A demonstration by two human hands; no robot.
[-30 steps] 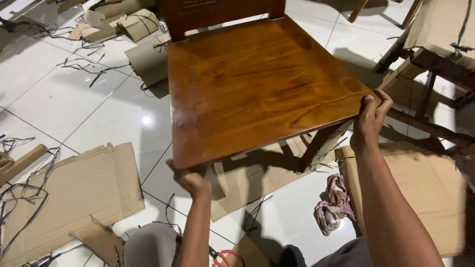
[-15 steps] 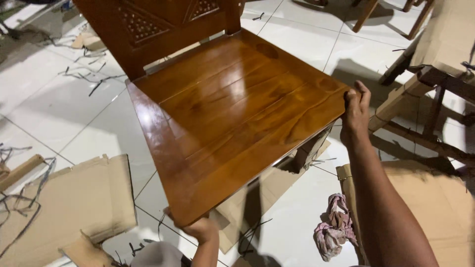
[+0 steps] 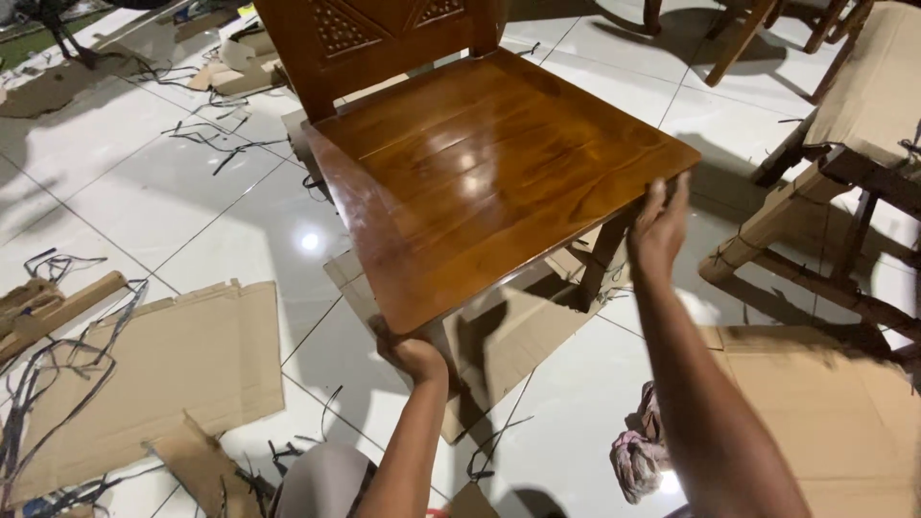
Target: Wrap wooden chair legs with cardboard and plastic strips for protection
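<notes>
Nearest the camera, a crumpled pink rag (image 3: 638,453) lay on the white tiled floor (image 3: 125,192), with flattened cardboard sheets (image 3: 163,364) and dark strapping offcuts (image 3: 43,384) spread to the left. Just beyond, a wooden chair (image 3: 480,163) was held between two hands, its glossy brown seat tilted toward the viewer and its legs over a cardboard piece (image 3: 508,331) on the floor; whether the legs rested on it could not be told. The left hand (image 3: 414,355) was closed under the near front corner of the seat, fingers curled beneath the edge and mostly hidden. The right hand (image 3: 658,228) was set against the right front corner, fingers extended upward along the edge rather than wrapped tightly, so a loose hold was judged there. The chair was judged solid, stiff and fairly heavy, with a lacquered surface likely to be slippery and easily scratched; the seat rim at opposite corners, or the frame under it, was judged the soundest place for a grip, since the polished top offered no purchase. Further off, the carved backrest (image 3: 374,29) rose at the top of the view. To the right, another piece of furniture wrapped in cardboard (image 3: 873,96) stood well apart, and more cardboard scraps (image 3: 240,58) lay at the far left.
</notes>
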